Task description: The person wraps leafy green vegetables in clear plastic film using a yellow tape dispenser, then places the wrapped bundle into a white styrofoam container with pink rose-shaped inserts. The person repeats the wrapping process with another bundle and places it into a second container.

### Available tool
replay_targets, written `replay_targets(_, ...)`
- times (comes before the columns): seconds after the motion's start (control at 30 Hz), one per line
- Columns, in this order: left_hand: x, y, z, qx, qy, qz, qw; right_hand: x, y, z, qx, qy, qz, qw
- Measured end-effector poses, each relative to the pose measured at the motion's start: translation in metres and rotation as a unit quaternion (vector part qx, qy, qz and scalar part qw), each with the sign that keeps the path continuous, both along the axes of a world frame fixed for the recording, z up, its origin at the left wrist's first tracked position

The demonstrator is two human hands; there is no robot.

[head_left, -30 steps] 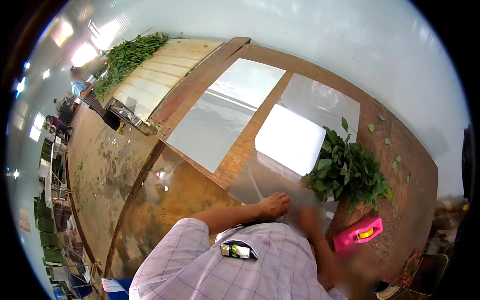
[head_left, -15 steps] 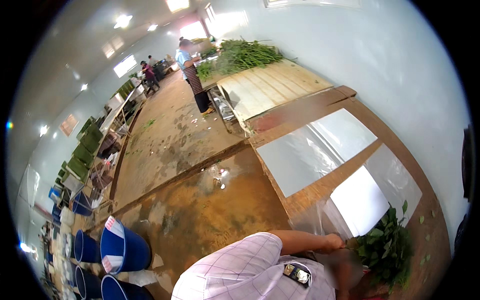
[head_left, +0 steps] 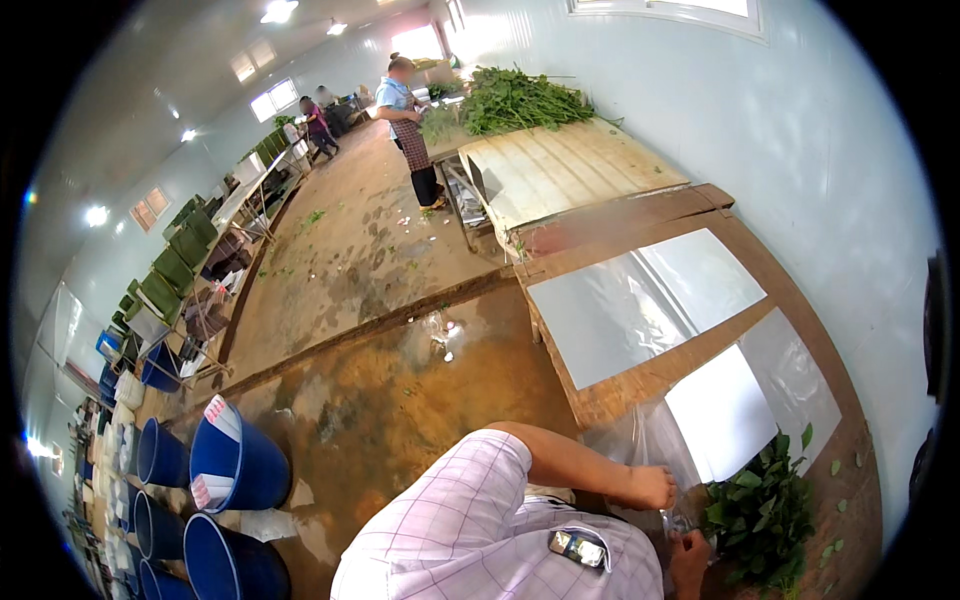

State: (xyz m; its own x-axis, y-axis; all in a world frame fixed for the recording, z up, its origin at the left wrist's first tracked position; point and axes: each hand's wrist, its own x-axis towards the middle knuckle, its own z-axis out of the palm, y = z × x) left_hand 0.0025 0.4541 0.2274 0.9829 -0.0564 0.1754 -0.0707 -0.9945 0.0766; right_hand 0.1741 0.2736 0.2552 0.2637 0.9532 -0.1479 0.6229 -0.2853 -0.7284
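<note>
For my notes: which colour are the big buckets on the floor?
The buckets are blue; the head view, its lower left, shows them best.

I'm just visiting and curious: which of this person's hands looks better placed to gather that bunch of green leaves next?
Probably the right hand: it sits beside the leaf pile, while the left hand grips clear plastic film.

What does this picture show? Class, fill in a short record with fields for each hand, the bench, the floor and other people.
Left hand: gripping the clear plastic bag at the bench edge
Right hand: low by the bag, beside the bunch of green leafy stems
Bench: long brown wooden workbench with pale sheets
Floor: round blue plastic tubs
Others: person in apron by far greens
</note>
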Motion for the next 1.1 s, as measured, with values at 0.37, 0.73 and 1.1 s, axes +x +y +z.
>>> replay_targets(0.37,0.014,-0.03,-0.01,0.095,-0.09,-0.022,0.991,0.067,0.015,-0.055,-0.084,0.226,0.04,0.97)
replay_targets(0.73,-0.002,-0.048,0.003,-0.069,0.174,-0.006,0.982,0.059,0.066,0.092,0.188,-0.033,-0.185,0.964)
replay_targets(1.1,0.039,-0.01,0.078,0.003,-0.116,0.013,0.993,0.054,0.066,0.09,0.044,0.174,-0.111,0.977)
